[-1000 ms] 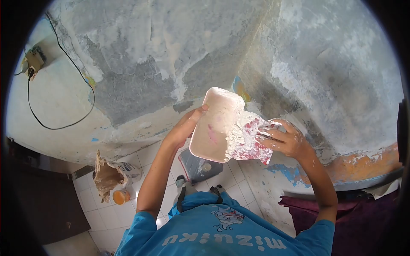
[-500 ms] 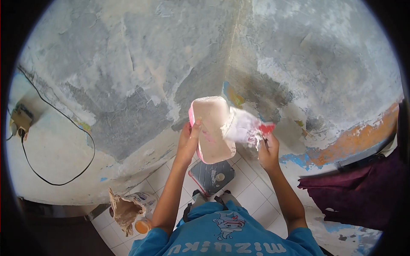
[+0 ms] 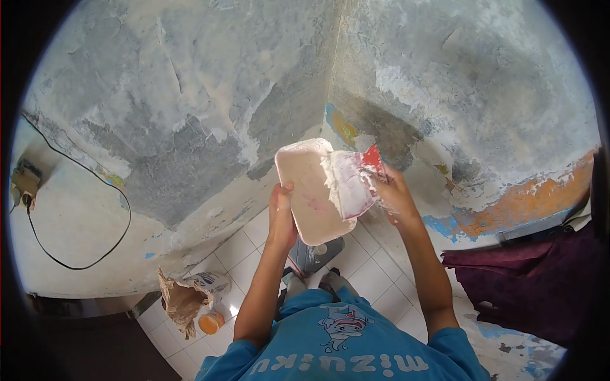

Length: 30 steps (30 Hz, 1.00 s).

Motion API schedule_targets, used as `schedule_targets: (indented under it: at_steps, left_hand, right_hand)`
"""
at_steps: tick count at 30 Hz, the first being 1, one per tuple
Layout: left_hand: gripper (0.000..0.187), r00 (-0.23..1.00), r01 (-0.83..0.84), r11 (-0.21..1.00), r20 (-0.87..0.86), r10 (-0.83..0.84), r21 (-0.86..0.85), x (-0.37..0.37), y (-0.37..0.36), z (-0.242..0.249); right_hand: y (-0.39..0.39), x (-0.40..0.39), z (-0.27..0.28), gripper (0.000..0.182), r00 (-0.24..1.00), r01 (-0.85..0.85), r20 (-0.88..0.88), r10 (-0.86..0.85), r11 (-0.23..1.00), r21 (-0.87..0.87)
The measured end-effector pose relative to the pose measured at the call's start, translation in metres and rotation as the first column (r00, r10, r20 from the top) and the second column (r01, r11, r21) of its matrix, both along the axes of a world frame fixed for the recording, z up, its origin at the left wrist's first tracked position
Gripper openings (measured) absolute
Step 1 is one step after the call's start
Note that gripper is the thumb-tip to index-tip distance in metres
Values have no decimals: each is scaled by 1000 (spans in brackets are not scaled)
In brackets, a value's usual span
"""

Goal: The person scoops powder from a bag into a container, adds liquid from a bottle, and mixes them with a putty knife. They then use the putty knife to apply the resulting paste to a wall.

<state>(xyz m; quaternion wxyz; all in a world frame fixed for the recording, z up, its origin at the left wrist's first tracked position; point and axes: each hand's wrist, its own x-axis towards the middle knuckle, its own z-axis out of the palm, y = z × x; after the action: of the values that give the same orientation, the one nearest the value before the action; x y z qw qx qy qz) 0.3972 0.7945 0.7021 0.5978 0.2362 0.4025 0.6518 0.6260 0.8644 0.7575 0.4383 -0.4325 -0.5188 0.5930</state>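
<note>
My left hand (image 3: 282, 216) grips the left side of a pink-rimmed plastic tub (image 3: 308, 197), its thumb over the rim. Whitish filler smears the inside of the tub, with pink showing through near the middle. In my right hand (image 3: 395, 193) is a putty knife (image 3: 353, 185), red at one corner and thickly coated with white filler. Its broad blade lies across the tub's right rim, and filler clings along the blade's left edge. My fingers hide most of the handle.
Patchy grey walls (image 3: 210, 120) meet in a corner ahead. On the tiled floor (image 3: 375, 286) stand a dark grey container (image 3: 316, 255), a torn paper bag (image 3: 184, 301) and an orange cup (image 3: 211, 322). A black cable (image 3: 129, 216) hangs at left; maroon cloth (image 3: 521, 286) lies at right.
The putty knife has turned, its red corner now pointing up, and sits closer against the tub's right rim. My right hand has shifted slightly left and up; the view has moved a little.
</note>
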Motion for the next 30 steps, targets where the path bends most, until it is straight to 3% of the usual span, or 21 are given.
schedule_targets:
  at_steps: [11,13,17,20,21,23,25,30]
  left_hand:
    - [70,997,-73,996,35,74,-43,0,-14,1]
    - [70,992,-69,997,100,71,-21,-3,-17,5]
    - [70,988,-45,999,145,44,2,-11,-18,18]
    - [72,998,-33,999,44,34,-36,-14,-19,14]
    - [72,998,-36,999,46,37,-35,-11,-20,18]
    - [71,974,-133,991,-185,128,-16,-4,-24,30]
    - [72,972,-140,990,-197,132,-27,-1,-25,31]
    - [75,980,-161,987,-118,159,-13,-1,-30,34]
  right_hand:
    - [4,25,15,30,998,-65,0,65,998,-7]
    - [8,34,8,35,987,-82,137,82,997,-7]
    - [-2,31,29,34,997,-61,44,61,998,-6]
    - [-13,11,54,28,999,26,36,-30,993,112]
    - [-13,10,59,26,992,-12,127,-17,975,220]
    - [-17,3,74,25,976,-61,218,-11,944,324]
    - [-24,-6,92,22,889,-122,445,-108,881,457]
    - [-13,-10,64,23,930,-108,363,-54,905,411]
